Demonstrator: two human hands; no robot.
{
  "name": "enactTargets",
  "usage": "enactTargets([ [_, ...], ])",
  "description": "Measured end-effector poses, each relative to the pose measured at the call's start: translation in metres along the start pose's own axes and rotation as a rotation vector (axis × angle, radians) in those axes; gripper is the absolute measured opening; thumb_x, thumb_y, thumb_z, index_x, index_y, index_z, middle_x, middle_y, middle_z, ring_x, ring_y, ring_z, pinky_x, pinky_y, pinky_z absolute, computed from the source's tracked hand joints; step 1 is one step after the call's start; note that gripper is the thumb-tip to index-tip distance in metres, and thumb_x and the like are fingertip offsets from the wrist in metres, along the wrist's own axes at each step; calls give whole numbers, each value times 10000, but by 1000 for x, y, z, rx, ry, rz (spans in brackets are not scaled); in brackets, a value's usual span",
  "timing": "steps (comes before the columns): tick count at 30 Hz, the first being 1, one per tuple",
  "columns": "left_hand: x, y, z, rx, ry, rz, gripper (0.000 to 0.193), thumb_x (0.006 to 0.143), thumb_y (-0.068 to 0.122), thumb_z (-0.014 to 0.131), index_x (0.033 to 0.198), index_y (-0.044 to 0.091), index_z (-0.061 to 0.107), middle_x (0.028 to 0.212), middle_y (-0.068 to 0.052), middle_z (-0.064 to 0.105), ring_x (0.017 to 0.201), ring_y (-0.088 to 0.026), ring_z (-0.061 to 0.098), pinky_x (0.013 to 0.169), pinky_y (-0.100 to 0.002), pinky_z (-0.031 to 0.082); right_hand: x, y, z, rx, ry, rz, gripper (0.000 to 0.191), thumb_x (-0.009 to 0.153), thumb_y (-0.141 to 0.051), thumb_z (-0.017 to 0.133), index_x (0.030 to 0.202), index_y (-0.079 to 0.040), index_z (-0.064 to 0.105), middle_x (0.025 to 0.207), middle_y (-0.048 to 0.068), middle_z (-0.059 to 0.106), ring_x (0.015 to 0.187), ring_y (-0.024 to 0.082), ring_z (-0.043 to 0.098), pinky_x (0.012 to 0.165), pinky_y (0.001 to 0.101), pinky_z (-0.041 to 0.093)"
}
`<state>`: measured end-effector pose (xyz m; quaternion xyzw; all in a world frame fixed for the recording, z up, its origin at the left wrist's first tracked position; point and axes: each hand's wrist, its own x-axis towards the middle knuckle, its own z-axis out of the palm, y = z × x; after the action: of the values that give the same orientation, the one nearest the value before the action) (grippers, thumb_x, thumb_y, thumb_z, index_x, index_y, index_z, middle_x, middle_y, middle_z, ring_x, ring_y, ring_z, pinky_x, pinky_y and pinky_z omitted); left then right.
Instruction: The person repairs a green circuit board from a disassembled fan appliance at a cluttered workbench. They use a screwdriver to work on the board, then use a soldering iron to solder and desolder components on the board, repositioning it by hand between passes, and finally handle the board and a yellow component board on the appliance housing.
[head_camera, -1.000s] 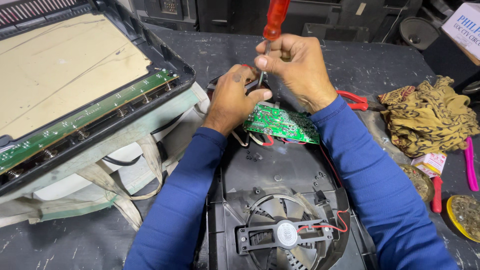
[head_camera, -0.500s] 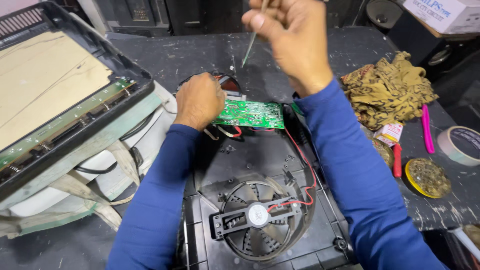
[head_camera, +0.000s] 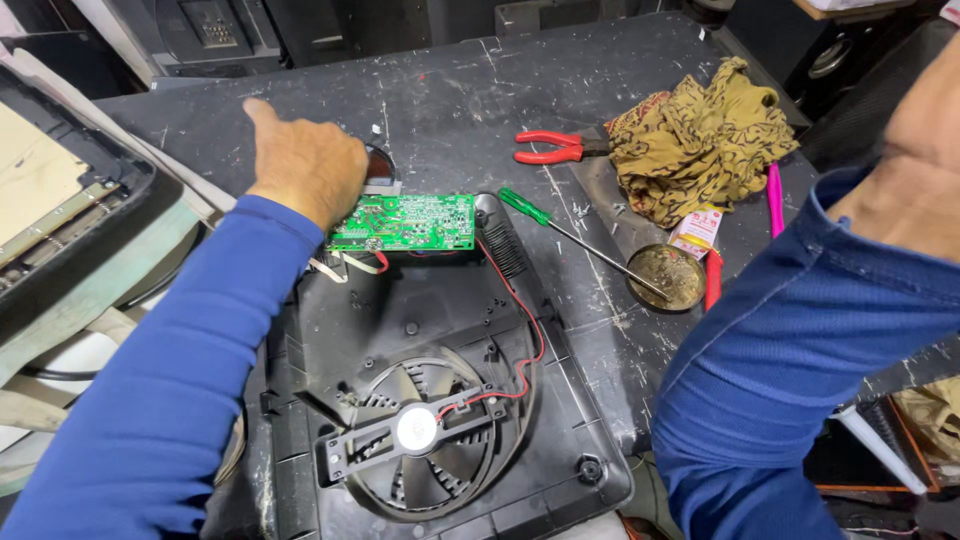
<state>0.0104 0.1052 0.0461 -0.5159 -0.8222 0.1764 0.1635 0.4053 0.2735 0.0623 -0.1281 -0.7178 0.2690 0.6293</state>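
Note:
My left hand (head_camera: 305, 165) rests at the far left corner of a green circuit board (head_camera: 408, 223). Its thumb points away and its fingers curl out of sight behind it. The board sits at the far edge of a black plastic housing (head_camera: 400, 330) with a round fan (head_camera: 418, 432) in it. Red wires (head_camera: 528, 335) run from the board to the fan. Of my right arm only the blue sleeve (head_camera: 800, 330) and bare wrist show at the right edge; the hand itself is outside the picture. A green-handled screwdriver (head_camera: 524, 206) lies on the table to the right of the board.
Red-handled pliers (head_camera: 548, 147) and a crumpled yellow-brown cloth (head_camera: 705, 135) lie at the back right. A round tin (head_camera: 666, 276), a small packet (head_camera: 697, 232), a pink stick (head_camera: 775, 200) and a red handle (head_camera: 712, 280) sit near them. An opened appliance (head_camera: 70, 210) fills the left side.
My right hand, which held a red-handled screwdriver above the board, has swung up and off to the right out of view. My left hand stays at the board.

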Motion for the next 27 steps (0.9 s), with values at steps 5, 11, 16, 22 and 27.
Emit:
enactTargets([
  [5,11,45,-42,-165,338,168,297,1009,355,659,965,90,784,1008,-134,739,987,-343,694,976,-673,356,-16,23,-10,-10,-40,33,59,1085,-3,637,1108,50,627,1012,68,694,924,131,686,868,262,554],
  [11,45,166,-32,-466,270,606,271,887,253,683,1064,49,701,1101,-140,680,1106,-341,622,963,-720,355,-21,32,-11,-16,-72,48,95,1107,-33,630,1145,49,603,1038,78,683,949,137,677,900,267,549],
  [16,50,144,-30,-623,123,596,251,979,296,591,1117,110,688,1142,-109,679,1155,-357,581,935,-641,424,-14,35,1,-6,-98,46,125,1126,-58,624,1176,48,583,1060,86,673,969,141,669,926,271,544],
  [22,20,9,-4,-782,186,236,330,1039,325,561,1100,40,716,1078,-209,710,1045,-429,647,914,-515,496,20,29,49,30,-166,6,161,1149,-88,617,1213,47,560,1086,95,661,994,147,660,958,277,539],
  [27,-22,-28,25,-852,116,250,336,976,372,622,1010,56,731,1031,-195,728,1013,-418,659,905,-500,506,35,15,90,55,-237,-42,191,1167,-113,611,1244,46,540,1107,103,651,1014,151,652,984,281,535],
])
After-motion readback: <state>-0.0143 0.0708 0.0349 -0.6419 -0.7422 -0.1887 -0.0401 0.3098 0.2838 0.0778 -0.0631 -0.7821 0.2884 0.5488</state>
